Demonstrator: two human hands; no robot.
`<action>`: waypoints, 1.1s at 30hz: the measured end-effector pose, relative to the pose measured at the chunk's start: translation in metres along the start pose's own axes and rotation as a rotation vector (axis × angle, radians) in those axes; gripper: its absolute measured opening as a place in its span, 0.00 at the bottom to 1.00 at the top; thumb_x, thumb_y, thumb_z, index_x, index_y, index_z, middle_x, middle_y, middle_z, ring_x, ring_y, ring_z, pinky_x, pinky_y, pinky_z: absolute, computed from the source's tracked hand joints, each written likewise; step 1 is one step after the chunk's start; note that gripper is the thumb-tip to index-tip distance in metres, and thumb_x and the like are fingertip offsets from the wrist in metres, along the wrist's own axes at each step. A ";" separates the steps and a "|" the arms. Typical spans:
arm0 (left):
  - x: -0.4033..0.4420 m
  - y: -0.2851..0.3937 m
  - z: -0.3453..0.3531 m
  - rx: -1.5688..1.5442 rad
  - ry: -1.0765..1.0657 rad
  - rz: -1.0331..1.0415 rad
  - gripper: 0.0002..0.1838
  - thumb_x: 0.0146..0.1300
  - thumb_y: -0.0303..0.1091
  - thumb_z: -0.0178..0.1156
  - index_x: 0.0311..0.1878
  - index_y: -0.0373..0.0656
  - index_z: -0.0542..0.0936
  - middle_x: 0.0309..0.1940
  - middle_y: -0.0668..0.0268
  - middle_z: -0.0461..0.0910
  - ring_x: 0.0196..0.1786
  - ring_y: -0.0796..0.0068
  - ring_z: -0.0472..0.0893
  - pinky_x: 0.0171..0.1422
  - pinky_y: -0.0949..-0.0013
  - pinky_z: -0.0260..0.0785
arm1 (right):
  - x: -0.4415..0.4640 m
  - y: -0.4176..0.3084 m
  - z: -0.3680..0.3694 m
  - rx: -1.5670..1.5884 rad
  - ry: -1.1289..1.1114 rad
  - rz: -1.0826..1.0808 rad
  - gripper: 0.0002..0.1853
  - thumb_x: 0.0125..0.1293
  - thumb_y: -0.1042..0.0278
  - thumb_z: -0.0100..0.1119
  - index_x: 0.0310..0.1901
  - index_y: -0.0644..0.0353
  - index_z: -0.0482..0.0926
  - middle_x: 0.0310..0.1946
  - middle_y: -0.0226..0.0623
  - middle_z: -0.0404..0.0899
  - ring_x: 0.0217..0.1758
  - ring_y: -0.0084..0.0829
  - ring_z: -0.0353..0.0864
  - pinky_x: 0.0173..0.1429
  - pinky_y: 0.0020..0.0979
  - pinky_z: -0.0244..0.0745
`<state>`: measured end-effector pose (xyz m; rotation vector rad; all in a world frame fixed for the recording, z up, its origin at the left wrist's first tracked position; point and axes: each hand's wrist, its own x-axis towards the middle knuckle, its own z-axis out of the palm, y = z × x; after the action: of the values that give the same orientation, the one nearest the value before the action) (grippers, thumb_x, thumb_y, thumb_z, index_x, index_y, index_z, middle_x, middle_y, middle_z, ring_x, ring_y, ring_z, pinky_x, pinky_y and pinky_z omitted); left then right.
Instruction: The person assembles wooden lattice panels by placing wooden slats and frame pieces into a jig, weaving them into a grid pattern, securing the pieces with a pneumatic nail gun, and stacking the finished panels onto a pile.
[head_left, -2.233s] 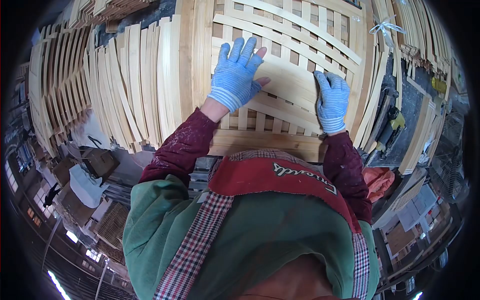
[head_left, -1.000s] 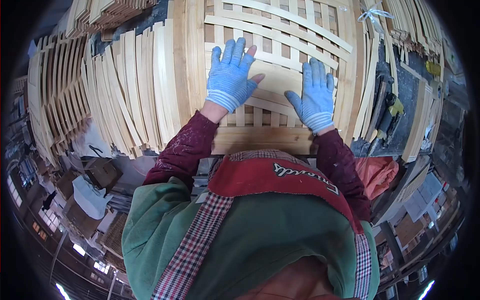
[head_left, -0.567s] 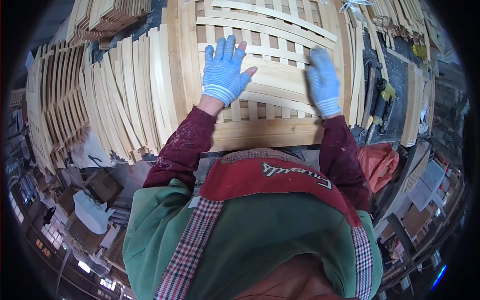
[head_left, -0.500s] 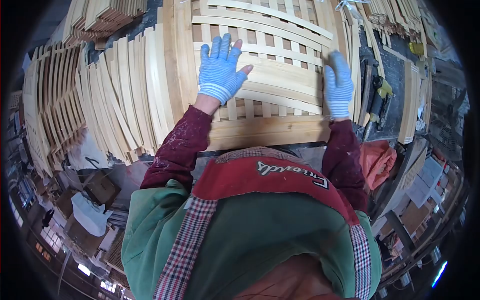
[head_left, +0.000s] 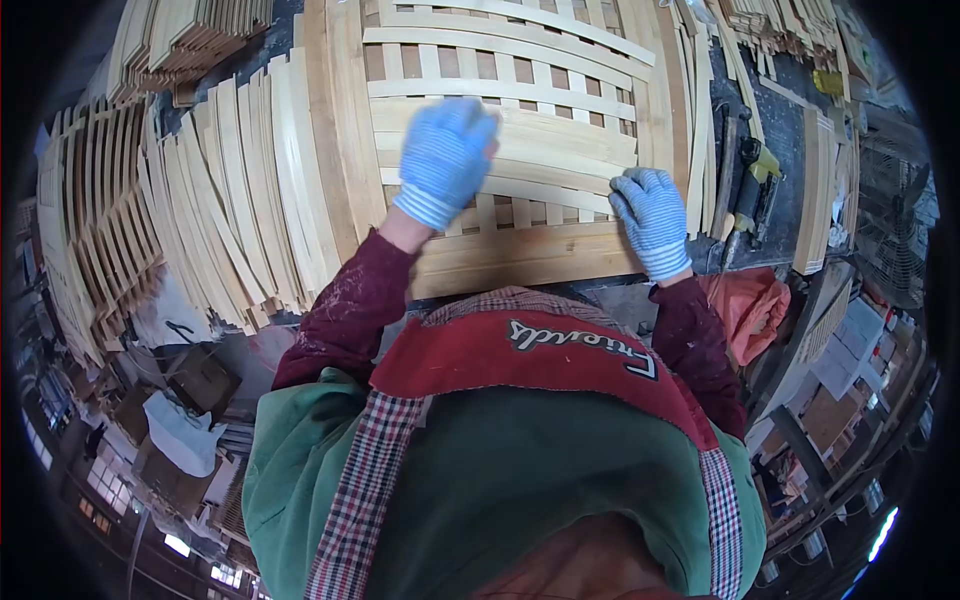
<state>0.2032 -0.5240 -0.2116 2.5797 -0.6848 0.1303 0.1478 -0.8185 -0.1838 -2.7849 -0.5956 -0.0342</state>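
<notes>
A wooden lattice panel (head_left: 520, 250) of pale crossed slats in a wider frame lies before me. My left hand (head_left: 445, 160), in a blue striped glove, is over the left part of a wide pale board (head_left: 560, 140) in the lattice. Its fingers are curled in and slightly blurred, and what is under them is hidden. At the panel's lower right, my right hand (head_left: 653, 218), gloved alike, has its fingers bent around the right end of a thin wooden slat (head_left: 545, 190).
Rows of loose slats (head_left: 230, 180) lie left of the panel, with stacked strips (head_left: 190, 40) behind. To the right are a yellow-and-black tool (head_left: 755, 180) and bundled strips (head_left: 818, 190). A red-orange bag (head_left: 748, 310) hangs below the bench edge.
My left hand has come nearer and its spread fingers have curled in. My right hand has moved down and left from the frame's side to the slat end.
</notes>
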 end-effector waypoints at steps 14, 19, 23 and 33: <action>0.013 -0.022 0.010 0.020 0.155 0.027 0.21 0.58 0.39 0.62 0.53 0.43 0.78 0.56 0.53 0.74 0.61 0.51 0.71 0.67 0.52 0.62 | 0.019 -0.003 -0.001 0.004 0.063 0.093 0.15 0.58 0.67 0.64 0.46 0.63 0.80 0.44 0.47 0.78 0.49 0.48 0.77 0.55 0.42 0.71; 0.015 -0.027 0.015 0.082 0.021 0.001 0.27 0.61 0.45 0.61 0.61 0.44 0.73 0.62 0.53 0.70 0.68 0.52 0.66 0.72 0.46 0.53 | 0.030 -0.013 0.016 -0.169 -0.033 0.123 0.30 0.61 0.57 0.62 0.62 0.62 0.70 0.62 0.50 0.69 0.68 0.48 0.65 0.69 0.49 0.58; 0.024 -0.028 0.009 0.074 0.081 0.008 0.27 0.58 0.43 0.64 0.59 0.42 0.74 0.61 0.51 0.70 0.64 0.50 0.68 0.69 0.47 0.56 | 0.034 -0.010 0.029 -0.181 -0.049 0.117 0.32 0.61 0.56 0.63 0.64 0.61 0.68 0.64 0.49 0.67 0.70 0.48 0.62 0.70 0.51 0.55; 0.064 -0.059 0.010 0.141 0.094 -0.080 0.22 0.58 0.43 0.61 0.53 0.40 0.76 0.51 0.55 0.74 0.56 0.53 0.72 0.61 0.54 0.63 | 0.112 0.011 0.029 -0.094 0.148 0.038 0.24 0.61 0.60 0.62 0.55 0.64 0.75 0.53 0.49 0.76 0.57 0.49 0.74 0.62 0.47 0.65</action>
<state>0.2873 -0.5119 -0.2319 2.7108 -0.5555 0.2811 0.2536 -0.7750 -0.2057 -2.8509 -0.5160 -0.2638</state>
